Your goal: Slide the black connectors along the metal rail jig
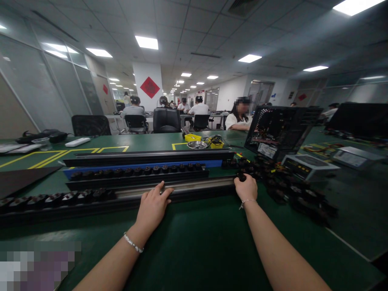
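Observation:
A long black rail (209, 184) with a bare metallic channel lies across the table in front of me. My left hand (153, 206) grips it near the middle, thumb and forefinger over the channel. At the rail's right end, my right hand (247, 188) pinches a small black part (241, 176), mostly covered by the fingers; I cannot make out its kind. Black blocks with brownish or shiny tops (69, 198) sit in a row in the rail's left stretch. Behind it, another row of black blocks (139, 171) stands along a blue strip (68, 172).
Black parts with cables (291, 186) lie heaped on the right, beside a power supply (311, 166) and an open computer case (277, 131). Farther back are another black rail (151, 157), a metal dish (197, 145) and a yellow tray (193, 138). A person (238, 119) sits across the table.

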The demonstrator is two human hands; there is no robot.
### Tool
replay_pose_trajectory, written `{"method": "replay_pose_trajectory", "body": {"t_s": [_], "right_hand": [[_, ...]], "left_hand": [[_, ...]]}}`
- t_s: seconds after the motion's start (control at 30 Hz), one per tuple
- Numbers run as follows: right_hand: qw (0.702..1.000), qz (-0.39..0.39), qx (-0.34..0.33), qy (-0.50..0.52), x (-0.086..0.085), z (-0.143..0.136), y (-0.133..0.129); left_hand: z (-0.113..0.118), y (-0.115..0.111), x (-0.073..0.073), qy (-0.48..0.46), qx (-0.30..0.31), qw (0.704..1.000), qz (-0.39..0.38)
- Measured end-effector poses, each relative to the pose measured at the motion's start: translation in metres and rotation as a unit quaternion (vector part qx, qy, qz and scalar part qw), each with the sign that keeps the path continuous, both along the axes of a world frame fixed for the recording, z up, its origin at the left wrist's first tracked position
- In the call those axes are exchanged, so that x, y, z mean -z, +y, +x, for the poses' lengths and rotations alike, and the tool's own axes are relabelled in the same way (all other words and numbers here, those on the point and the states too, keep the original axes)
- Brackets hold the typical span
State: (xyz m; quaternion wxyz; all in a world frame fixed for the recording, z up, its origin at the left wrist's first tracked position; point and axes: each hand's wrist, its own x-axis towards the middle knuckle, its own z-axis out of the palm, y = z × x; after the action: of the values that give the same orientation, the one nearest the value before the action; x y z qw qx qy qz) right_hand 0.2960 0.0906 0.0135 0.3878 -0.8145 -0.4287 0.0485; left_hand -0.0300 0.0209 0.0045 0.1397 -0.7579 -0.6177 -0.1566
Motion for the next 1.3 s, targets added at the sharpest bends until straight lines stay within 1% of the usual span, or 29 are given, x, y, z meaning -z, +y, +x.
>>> {"method": "replay_pose_trajectory", "body": {"t_s": [0.17,0.3,0.5,0.83,1.03,1.3], "right_hand": [[1.000,0.022,-0.001,0.006,0.003,0.003,0.002],[0.999,0.048,0.015,0.013,0.004,0.006,0.003],[0.997,0.066,0.031,0.029,0.003,0.008,0.002],[0.997,0.049,0.042,0.040,0.001,0.015,0.003],[0.996,0.068,0.040,0.036,0.005,0.022,0.005],[0.996,0.067,0.046,0.043,0.007,0.030,0.009]], "left_hand": [[0.001,-0.001,-0.001,0.004,-0.004,1.000,-0.004],[0.002,-0.002,-0.003,0.007,-0.005,1.000,-0.007],[0.001,-0.001,-0.001,0.004,-0.002,1.000,-0.002],[0.001,-0.001,-0.002,-0.005,-0.003,1.000,-0.005],[0.002,-0.002,-0.003,-0.008,-0.005,1.000,-0.010],[0.003,-0.003,-0.005,0.001,-0.006,1.000,-0.012]]}}
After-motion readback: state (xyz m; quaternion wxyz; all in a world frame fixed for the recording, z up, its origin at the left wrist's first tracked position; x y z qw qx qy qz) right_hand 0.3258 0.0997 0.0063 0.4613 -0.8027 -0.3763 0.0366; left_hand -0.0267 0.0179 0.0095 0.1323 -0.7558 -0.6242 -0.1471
